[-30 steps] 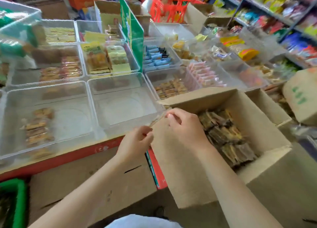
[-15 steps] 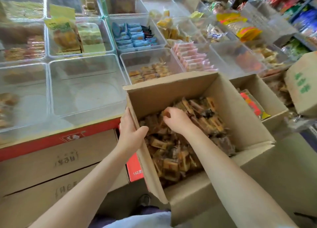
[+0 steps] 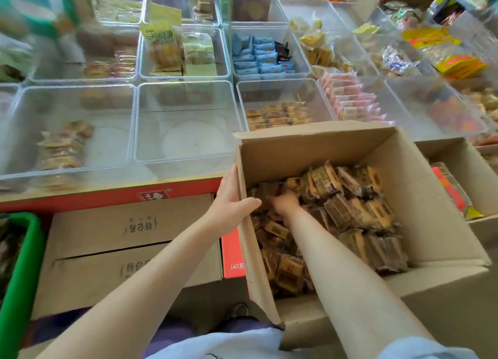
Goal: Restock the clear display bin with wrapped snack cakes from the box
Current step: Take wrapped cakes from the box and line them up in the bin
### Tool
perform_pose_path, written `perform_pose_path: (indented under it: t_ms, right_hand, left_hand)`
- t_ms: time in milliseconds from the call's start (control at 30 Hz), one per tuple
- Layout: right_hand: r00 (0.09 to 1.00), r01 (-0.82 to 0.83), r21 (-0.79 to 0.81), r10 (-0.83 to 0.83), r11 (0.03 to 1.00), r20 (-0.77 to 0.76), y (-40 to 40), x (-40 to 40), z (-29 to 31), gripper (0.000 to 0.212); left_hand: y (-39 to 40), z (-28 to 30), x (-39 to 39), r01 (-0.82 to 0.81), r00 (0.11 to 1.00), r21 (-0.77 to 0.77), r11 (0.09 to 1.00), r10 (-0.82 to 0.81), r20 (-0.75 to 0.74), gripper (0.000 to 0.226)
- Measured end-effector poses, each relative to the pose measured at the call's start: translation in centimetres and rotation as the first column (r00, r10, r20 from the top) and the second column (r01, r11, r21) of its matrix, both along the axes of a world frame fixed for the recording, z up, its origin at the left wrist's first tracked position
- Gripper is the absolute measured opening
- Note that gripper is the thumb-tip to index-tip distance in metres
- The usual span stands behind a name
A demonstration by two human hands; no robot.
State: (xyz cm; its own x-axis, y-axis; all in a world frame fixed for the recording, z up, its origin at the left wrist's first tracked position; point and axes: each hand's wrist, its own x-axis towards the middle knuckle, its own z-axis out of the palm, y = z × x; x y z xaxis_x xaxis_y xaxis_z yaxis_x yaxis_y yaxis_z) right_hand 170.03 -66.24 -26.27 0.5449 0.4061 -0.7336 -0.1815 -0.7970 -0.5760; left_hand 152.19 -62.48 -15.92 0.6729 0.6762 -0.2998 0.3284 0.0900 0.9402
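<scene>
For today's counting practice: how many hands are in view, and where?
2. The left hand grips the left wall of the box; the right hand is among the snack cakes inside it.

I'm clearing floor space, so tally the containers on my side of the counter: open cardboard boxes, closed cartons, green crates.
Open cardboard boxes: 2
Closed cartons: 2
Green crate: 1
Total: 5

Right hand [image 3: 286, 205] fingers buried among snack cakes [image 3: 347, 197], its grip unreadable.
</scene>
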Motion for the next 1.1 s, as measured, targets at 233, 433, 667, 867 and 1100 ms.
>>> perform_pose_path:
  t_ms: [233, 433, 667, 867, 1100]
  right_hand:
    - [0.985, 0.162, 0.294, -0.174, 0.942, 0.012, -1.0, 0.1, 10.9, 0.023]
    - [0.999, 0.038, 0.608, -0.031, 0.793, -0.023, 0.1, -6.7, 18.9, 0.021]
    - [0.994, -0.105, 0.608, 0.095, 0.787, 0.049, 10.3, -18.6, 19.8, 0.030]
    - [0.836, -0.547, 0.424, 0.493, 0.722, 0.239, 20.0, -29.4, 16.8, 0.035]
    - [0.856, -0.514, 0.429, 0.479, 0.743, 0.195, 27.8, -35.1, 14.1, 0.028]
  left_hand:
    - [0.7, 0.3, -0.4, -0.002, 0.983, 0.202, 0.979, 0.039, -0.179, 0.102]
    - [4.3, 3.8, -4.5, 0.032, 0.997, 0.590, 0.807, -0.068, 0.039, 0.073]
    - [15.1, 6.7, -16.3, -0.160, 0.987, 0.616, 0.772, 0.124, 0.100, 0.024]
    - [23.6, 5.0, -27.7, -0.441, 0.887, -0.031, 0.897, 0.441, 0.137, 0.024]
    - [31.3, -0.7, -35.0, -0.621, 0.774, -0.034, 0.783, 0.620, 0.131, 0.025]
